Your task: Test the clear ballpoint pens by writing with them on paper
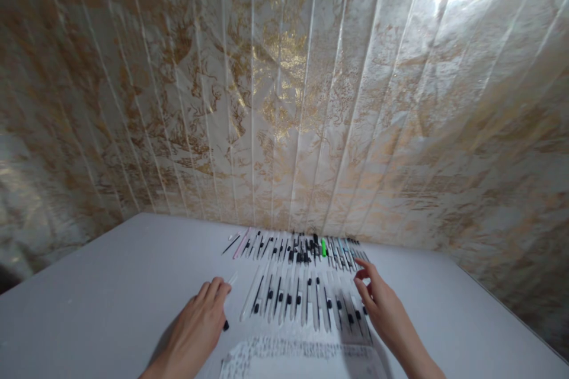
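My left hand point(200, 320) is closed low over the white table, left of the rows of pen parts. A clear pen barrel point(233, 278) sticks out past its fingertips, and a small black cap point(226, 325) shows beside the thumb. My right hand point(377, 299) hovers at the right end of the rows, thumb and index finger apart, with nothing visible between them. In the near row, clear barrels point(316, 314), thin dark refills point(259, 288) and black caps point(289, 299) lie side by side. Part of this row's right end is hidden by my right hand.
Farther back lies a second row of pen parts, with a bright green piece point(323, 247) and a pink stick point(241, 243). A sheet with handwriting point(306, 355) is at the table's point(102, 272) near side. Pleated gold-patterned curtain point(284, 89) hangs behind.
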A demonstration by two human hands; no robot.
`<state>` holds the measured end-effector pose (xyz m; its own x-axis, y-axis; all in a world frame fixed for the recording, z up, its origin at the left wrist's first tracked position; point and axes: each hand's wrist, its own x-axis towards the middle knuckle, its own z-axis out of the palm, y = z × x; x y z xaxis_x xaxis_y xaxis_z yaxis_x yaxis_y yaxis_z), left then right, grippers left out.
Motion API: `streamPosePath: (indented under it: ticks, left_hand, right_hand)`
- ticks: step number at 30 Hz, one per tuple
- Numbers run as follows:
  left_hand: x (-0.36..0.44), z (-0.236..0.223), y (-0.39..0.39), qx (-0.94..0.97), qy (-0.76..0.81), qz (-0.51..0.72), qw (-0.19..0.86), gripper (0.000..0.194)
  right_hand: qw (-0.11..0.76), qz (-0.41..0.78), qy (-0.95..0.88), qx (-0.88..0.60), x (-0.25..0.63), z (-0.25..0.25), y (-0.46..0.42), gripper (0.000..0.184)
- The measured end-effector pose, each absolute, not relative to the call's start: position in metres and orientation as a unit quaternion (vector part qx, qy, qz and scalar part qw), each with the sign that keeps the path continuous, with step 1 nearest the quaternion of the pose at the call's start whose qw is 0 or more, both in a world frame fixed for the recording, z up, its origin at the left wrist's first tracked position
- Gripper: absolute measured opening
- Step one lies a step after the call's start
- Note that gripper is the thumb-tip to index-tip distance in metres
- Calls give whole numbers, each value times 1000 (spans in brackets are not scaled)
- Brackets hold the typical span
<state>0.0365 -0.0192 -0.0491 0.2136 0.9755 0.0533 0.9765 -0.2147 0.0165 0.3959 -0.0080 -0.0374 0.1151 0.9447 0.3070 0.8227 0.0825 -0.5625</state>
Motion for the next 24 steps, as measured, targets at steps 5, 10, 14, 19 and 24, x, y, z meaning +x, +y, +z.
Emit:
streamPosePath:
  ticks: [5,10,14,19,24]
  left_hand:
    - [49,-49,-16,-756,-654,4,33,48]
    - [53,-52,-6,-737,-674,9,56,48]
    - [54,-54,-6,-735,-675,11,66,45]
    - [54,-54,-9,-726,-684,12,71,45]
    - [38,-58,-7,-728,-685,2,32,44]
  right_hand:
    - [344,108,-685,-633,373,-26,-21,39]
    - [311,208,-754,-540,329,-20,-43,23]
    - [225,233,-802,-501,280,-20,-53,33]
    - [141,199,-858,-452,206,-28,-43,37]
    - [142,178,-855,-467,155,-50,-22,28]
